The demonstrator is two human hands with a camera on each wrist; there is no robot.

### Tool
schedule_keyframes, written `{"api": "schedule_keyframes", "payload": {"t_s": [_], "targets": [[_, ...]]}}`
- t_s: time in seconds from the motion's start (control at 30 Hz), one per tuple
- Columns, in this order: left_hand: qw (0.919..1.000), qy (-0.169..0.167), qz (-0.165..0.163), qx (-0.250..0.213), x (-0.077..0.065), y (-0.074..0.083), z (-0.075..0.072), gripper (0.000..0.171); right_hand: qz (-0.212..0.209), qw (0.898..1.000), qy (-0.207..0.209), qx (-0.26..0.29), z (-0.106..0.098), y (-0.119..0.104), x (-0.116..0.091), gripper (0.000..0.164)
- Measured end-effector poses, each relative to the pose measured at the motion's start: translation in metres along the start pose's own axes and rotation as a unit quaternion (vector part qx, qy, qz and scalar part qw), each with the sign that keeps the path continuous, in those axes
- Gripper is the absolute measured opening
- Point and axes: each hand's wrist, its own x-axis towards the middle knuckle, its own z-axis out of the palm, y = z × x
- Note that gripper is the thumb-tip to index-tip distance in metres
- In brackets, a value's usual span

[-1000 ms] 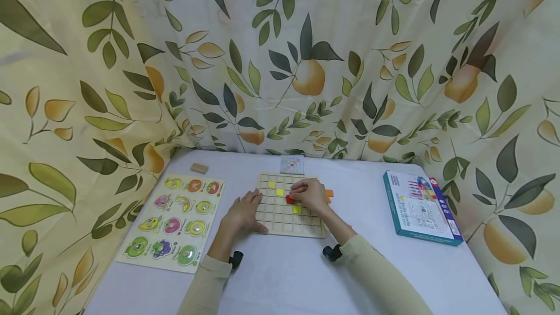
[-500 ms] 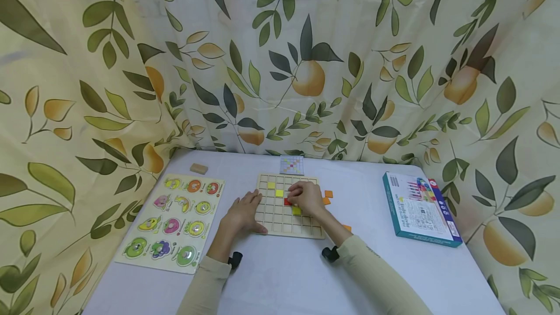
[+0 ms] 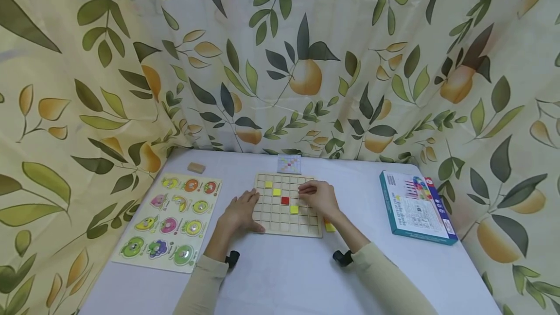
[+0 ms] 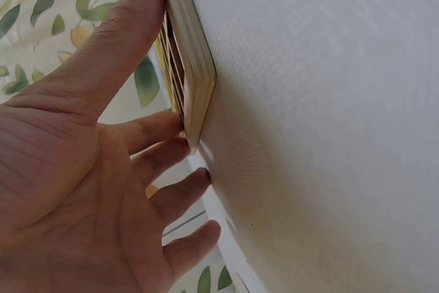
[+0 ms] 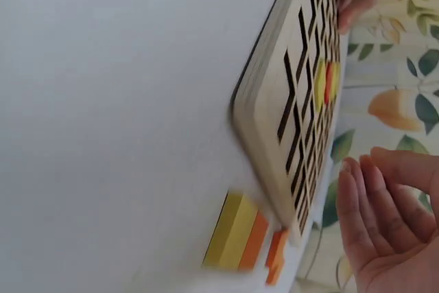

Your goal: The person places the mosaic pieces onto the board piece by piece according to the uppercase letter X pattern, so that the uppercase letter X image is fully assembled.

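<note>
A wooden grid board [image 3: 271,222] lies on the table. Three yellow tiles, one of them a yellow tile [image 3: 294,209], and a red tile [image 3: 285,201] form a diagonal in its cells. My left hand [image 3: 238,214] rests at the board's left side, thumb and fingertips touching its edges, as the left wrist view [image 4: 82,190] also shows. Over the board's right part hovers my right hand [image 3: 320,199]; in the right wrist view its fingers are loosely bent with nothing visible between them. Yellow and orange tiles [image 5: 233,235] lie beside the board, partly hidden by the right arm in the head view.
Behind the board lies a small pattern card [image 3: 289,164]. To the left are a fruit puzzle board [image 3: 163,210] and a small wooden block [image 3: 196,167]. A flat teal-edged box [image 3: 417,208] lies at the right. Patterned curtain [image 3: 280,62] surrounds the table's far side.
My right hand has let go of the red tile, now flat in its cell, and moved right. The left hand keeps its place on the board. The head view has shifted slightly.
</note>
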Motion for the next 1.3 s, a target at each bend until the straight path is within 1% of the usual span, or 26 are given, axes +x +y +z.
{"api": "schedule_keyframes", "payload": {"t_s": [0.2,0.37,0.43,0.53,0.63,0.8,0.93,1.1,1.3], "targets": [[1.0,-0.001,-0.003,-0.001,-0.001,-0.002,-0.001,0.118,0.011,0.999,0.01,-0.028,-0.023,0.004,-0.02,0.015],[1.0,0.0,0.0,-0.003,-0.001,-0.002,-0.004,0.117,0.007,0.999,0.017,-0.041,-0.034,0.01,-0.033,0.016],[1.0,0.001,0.001,-0.002,-0.001,-0.003,-0.004,0.117,0.014,0.998,0.017,-0.056,-0.038,0.011,-0.039,0.016],[1.0,0.003,0.001,0.001,-0.001,-0.004,-0.003,0.116,0.029,0.996,0.008,-0.085,-0.043,0.012,-0.047,0.016],[1.0,0.003,0.0,0.0,0.0,-0.005,-0.002,0.116,0.048,0.992,-0.007,-0.118,-0.048,0.013,-0.056,0.021],[1.0,0.002,0.003,-0.002,0.0,-0.005,-0.002,0.117,0.072,0.984,-0.032,-0.162,-0.05,0.018,-0.07,0.036],[1.0,-0.001,0.005,-0.005,-0.001,-0.004,-0.001,0.117,0.087,0.98,-0.04,-0.175,-0.05,0.021,-0.081,0.045],[1.0,-0.003,0.0,-0.006,-0.001,-0.002,0.0,0.117,0.092,0.979,-0.031,-0.18,-0.047,0.024,-0.088,0.048],[1.0,-0.005,-0.001,0.004,0.001,0.0,0.001,0.116,0.087,0.979,-0.014,-0.184,-0.044,0.024,-0.089,0.051]]}}
